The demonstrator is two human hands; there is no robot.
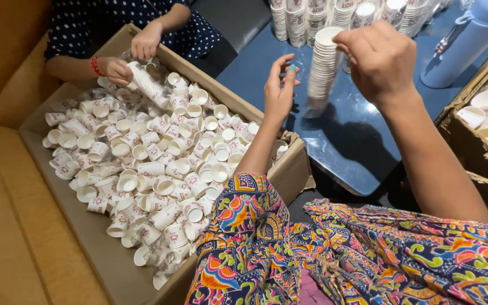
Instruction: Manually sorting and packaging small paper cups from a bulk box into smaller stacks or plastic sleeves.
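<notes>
Cardboard on the left: a big open box [94, 237] heaped with loose small white paper cups [142, 164], lying every which way, some nested in short runs. At its far end another person in a dark dotted top works in the same box, one hand [114, 70] with a red bracelet and the other hand [145, 42] gripping a short stack of cups [145, 85] over the pile.

Moving right, the wearer's left hand [279, 90] is up over the near right corner of the box, fingers loosely spread and upright, holding nothing that I can see, just beside a tall stack of cups [323, 68]. That stack stands on the blue table [362, 147], blurred with motion. The right hand [380, 59] is at its top, fingertips pinched on the uppermost cup's rim.

Far across the table, rows of finished cup stacks [334, 17] stand packed together, so a good share looks stacked already. Plenty left, though: the box on the left is nearly full of loose cups. At the far right a pale blue bottle [470, 42] stands, and a second cardboard box [481, 141] holds more cups.
</notes>
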